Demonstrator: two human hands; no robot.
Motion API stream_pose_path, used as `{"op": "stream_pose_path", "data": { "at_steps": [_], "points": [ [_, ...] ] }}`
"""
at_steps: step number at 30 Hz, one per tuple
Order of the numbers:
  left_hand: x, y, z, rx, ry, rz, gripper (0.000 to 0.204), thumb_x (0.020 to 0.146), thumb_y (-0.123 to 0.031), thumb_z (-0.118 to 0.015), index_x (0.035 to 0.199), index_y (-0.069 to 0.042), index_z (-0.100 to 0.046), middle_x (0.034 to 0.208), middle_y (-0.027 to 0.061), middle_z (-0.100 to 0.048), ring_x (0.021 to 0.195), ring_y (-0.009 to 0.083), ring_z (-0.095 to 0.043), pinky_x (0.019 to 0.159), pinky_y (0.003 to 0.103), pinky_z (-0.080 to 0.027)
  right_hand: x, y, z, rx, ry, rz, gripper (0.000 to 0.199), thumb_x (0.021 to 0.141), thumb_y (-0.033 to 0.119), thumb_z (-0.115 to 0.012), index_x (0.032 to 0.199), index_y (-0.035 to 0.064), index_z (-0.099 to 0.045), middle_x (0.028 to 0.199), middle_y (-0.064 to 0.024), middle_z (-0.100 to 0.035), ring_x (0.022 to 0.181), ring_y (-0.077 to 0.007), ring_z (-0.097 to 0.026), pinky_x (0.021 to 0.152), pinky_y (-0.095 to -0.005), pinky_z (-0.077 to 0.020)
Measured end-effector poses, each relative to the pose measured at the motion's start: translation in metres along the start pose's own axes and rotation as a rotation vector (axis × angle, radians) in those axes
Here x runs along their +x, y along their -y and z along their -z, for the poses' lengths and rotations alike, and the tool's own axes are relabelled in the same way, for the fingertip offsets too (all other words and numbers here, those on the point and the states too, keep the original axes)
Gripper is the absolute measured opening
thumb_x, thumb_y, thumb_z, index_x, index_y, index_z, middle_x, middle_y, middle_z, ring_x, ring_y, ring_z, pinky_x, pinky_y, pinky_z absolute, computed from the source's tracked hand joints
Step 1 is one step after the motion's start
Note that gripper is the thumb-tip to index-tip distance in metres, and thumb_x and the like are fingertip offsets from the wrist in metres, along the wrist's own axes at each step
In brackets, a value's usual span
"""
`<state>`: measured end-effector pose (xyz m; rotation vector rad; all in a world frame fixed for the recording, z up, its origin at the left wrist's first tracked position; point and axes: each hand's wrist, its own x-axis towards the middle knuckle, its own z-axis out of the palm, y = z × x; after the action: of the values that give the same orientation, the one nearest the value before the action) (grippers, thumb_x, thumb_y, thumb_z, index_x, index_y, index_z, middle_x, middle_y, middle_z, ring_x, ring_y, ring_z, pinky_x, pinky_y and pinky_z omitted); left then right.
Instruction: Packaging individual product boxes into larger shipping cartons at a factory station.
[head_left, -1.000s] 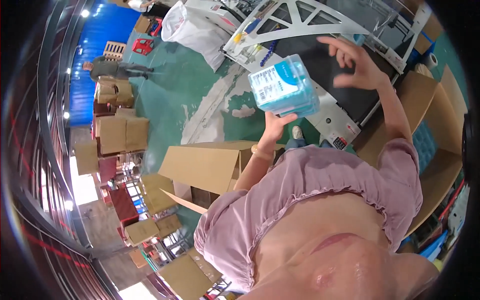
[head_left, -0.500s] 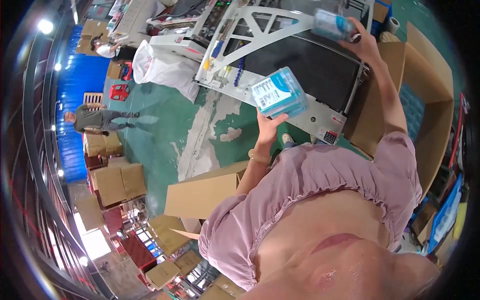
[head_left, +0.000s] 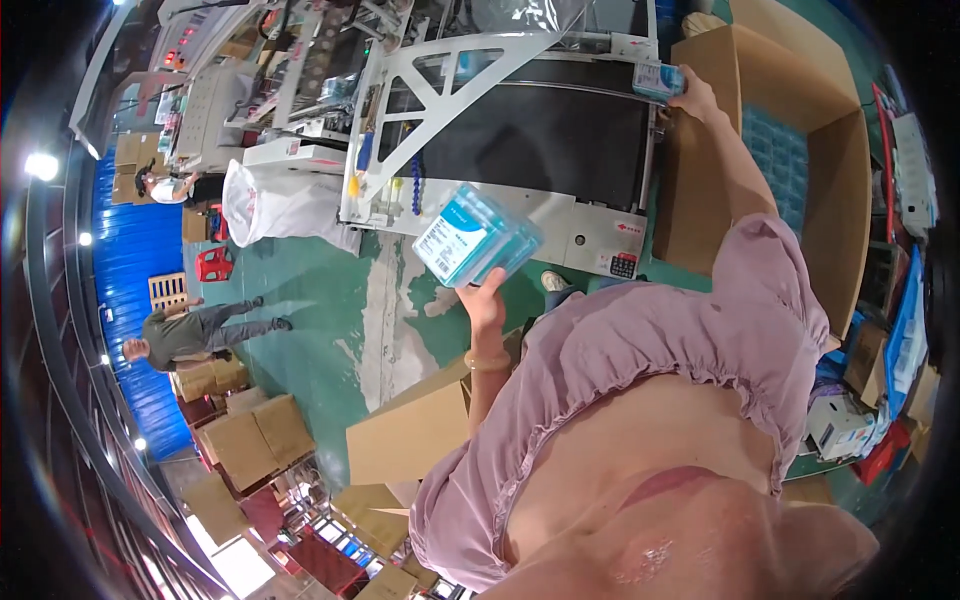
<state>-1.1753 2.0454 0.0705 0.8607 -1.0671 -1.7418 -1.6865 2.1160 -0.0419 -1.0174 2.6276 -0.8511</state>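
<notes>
My left hand (head_left: pixel 484 297) grips the lower edge of a clear plastic box (head_left: pixel 478 236) with a teal-and-white label, held tilted in front of the machine's near rail. My right hand (head_left: pixel 695 97) reaches to the far right corner of a black conveyor belt (head_left: pixel 560 140). Its fingers are closed on a second clear box (head_left: pixel 655 80), smaller in view, with teal and white showing. Whether this box touches the machine frame I cannot tell. The right forearm passes over the near part of a large open carton (head_left: pixel 700 160), where clear bluish boxes (head_left: pixel 775 165) lie in rows.
A white slotted machine arm (head_left: pixel 430 90) slants over the belt. A keypad (head_left: pixel 622 265) sits on the near rail. Another carton (head_left: pixel 410 425) stands by my left elbow. Left of the machine are a white sack (head_left: pixel 290 205), a red stool (head_left: pixel 214 264) and a standing person (head_left: pixel 200 333).
My right hand has lowered its box to the belt's far right corner. The left hand's box has shifted left and tilted. The whole view has turned slightly.
</notes>
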Motion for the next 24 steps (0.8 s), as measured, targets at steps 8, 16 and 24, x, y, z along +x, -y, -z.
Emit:
{"op": "stream_pose_path", "data": {
  "at_steps": [8,16,24],
  "points": [
    [-0.005,-0.004,-0.017,0.072,0.009,-0.015,0.062,0.065,0.001,-0.067,0.120,-0.001,-0.041,0.108,0.0066,-0.052,0.099,0.0199,-0.051,0.088,0.032,-0.040,0.017,0.008,-0.016,-0.010,0.042,0.025,0.082,0.055,0.020,-0.073,0.127,0.0081,-0.036,0.092,-0.0164,-0.061,0.088,-0.0323,-0.059,0.078,-0.0357,-0.0457],
    [-0.003,-0.002,-0.021,0.119,0.030,0.002,0.069,0.063,0.003,-0.070,0.123,-0.003,-0.037,0.112,0.0078,-0.050,0.101,0.0197,-0.051,0.088,0.033,-0.041,0.029,0.052,-0.029,0.098,0.172,0.020,0.072,0.062,0.020,-0.071,0.126,0.0060,-0.040,0.088,-0.0140,-0.061,0.080,-0.0264,-0.060,0.071,-0.0340,-0.0474],
    [-0.004,-0.006,-0.035,0.279,0.012,-0.048,0.078,0.058,-0.006,-0.078,0.124,-0.005,-0.036,0.119,0.0092,-0.045,0.104,0.0204,-0.049,0.088,0.033,-0.042,-0.118,0.229,0.012,0.845,1.185,0.244,0.041,0.088,0.037,-0.048,0.115,0.0065,-0.053,0.088,-0.0033,-0.059,0.068,-0.0092,-0.055,0.050,-0.0225,-0.0464]
  ]
}}
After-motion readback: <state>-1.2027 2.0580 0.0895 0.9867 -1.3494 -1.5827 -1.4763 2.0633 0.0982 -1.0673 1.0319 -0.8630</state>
